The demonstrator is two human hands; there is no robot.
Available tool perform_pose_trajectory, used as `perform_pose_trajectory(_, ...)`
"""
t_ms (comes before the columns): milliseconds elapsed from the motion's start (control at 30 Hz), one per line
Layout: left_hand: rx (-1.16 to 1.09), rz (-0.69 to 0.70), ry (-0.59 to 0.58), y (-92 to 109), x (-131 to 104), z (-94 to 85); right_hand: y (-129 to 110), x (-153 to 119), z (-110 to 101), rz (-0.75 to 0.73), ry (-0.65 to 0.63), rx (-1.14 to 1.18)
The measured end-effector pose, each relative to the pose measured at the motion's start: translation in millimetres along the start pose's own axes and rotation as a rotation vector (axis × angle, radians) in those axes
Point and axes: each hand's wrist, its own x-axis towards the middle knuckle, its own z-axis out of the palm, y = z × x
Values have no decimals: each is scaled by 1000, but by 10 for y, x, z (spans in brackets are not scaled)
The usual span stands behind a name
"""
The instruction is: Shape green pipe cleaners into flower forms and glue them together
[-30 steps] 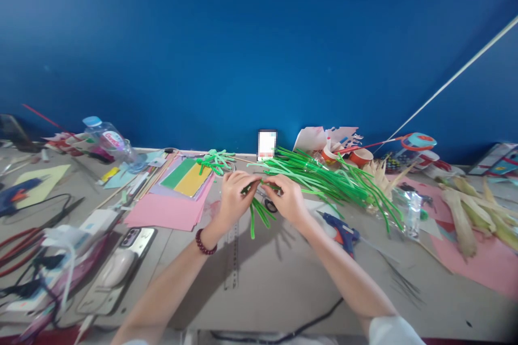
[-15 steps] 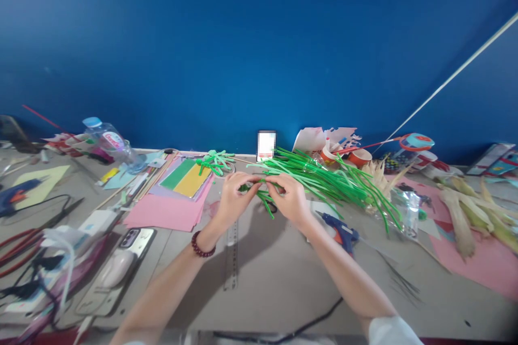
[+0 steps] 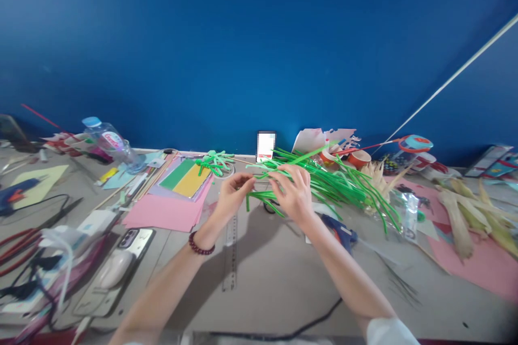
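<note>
Thumb and fingers of my left hand (image 3: 234, 194) pinch the end of green pipe cleaners near the middle of the table. Close to its right, my right hand (image 3: 294, 194) has its fingers curled over green stems, and a bright green one sticks out above them. Several short green pipe cleaners (image 3: 265, 195) spread below and between both hands. Behind my right hand a large heap of green pipe cleaners (image 3: 340, 186) lies toward the right. A clear ruler (image 3: 230, 259) rests below my left hand.
On the left are pink paper sheets (image 3: 162, 213), a phone (image 3: 115, 275) with a white mouse on it, and a plastic bottle (image 3: 113, 143). A blue glue gun (image 3: 342, 232) lies right of my right forearm. Corn husks (image 3: 465, 215) are far right. A lit phone (image 3: 266, 145) stands at the wall.
My hands have moved slightly apart. My right hand has turned, with its fingers now raised over the stems, and a green stem now points up to the right above it.
</note>
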Motion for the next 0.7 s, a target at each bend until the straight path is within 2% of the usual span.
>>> perform_pose_trajectory(67, -116, -35, 29, 18, 52, -52, 28, 3, 5, 52, -2, 39)
perform_pose_trajectory(133, -188, -48, 54, 38, 104, -118, 64, -4, 14, 184, -131, 72)
perform_pose_trajectory(167, -209, -56, 60, 47, 127, -151, 81, -12, 24, 267, -249, 64)
perform_pose_trajectory(233, -220, -59, 75, 64, 162, -206, 105, -39, 63, 418, -587, -13)
perform_pose_trajectory(300, -237, -87, 95, 81, 183, -240, 109, -80, 125, 490, -919, -96)
perform_pose_trajectory(367, -301, -118, 98, 95, 192, -251, 98, -125, 197, 507, -1102, -128)
perform_pose_trajectory(500, -436, -111, 41, 104, 192, -234, 70, -181, 301, 501, -1175, -134)
perform_pose_trajectory(700, -470, -138, 16, 76, 180, -206, 68, -203, 351, 493, -1220, -134)
